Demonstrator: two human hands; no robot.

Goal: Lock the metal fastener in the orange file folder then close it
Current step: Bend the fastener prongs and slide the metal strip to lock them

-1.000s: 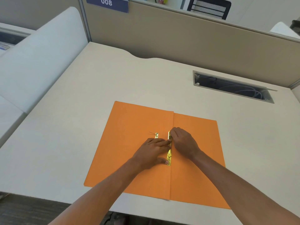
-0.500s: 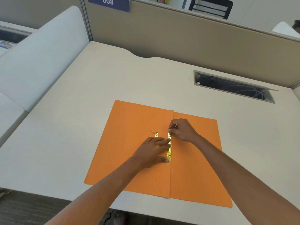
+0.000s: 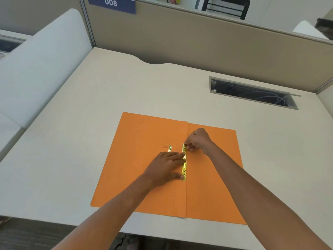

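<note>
Orange file folder [image 3: 144, 168] open flat on table [image 3: 90, 114], metal fastener [image 3: 184, 162] along centre crease. Left hand [image 3: 165, 166] flat, pinning bar. Right hand [image 3: 199, 138] fingers pinched on far prong. Best: hold bar steady, fold prong flat.

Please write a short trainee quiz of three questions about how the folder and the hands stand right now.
1. True or false: the folder lies shut on the desk.
2. Which hand pinches the far end of the fastener? A left hand; B right hand
3. Fill in: the left hand lies flat on the folder, fingertips against the ____.

Key: 1 false, it lies open; 2 B; 3 fastener.
</note>
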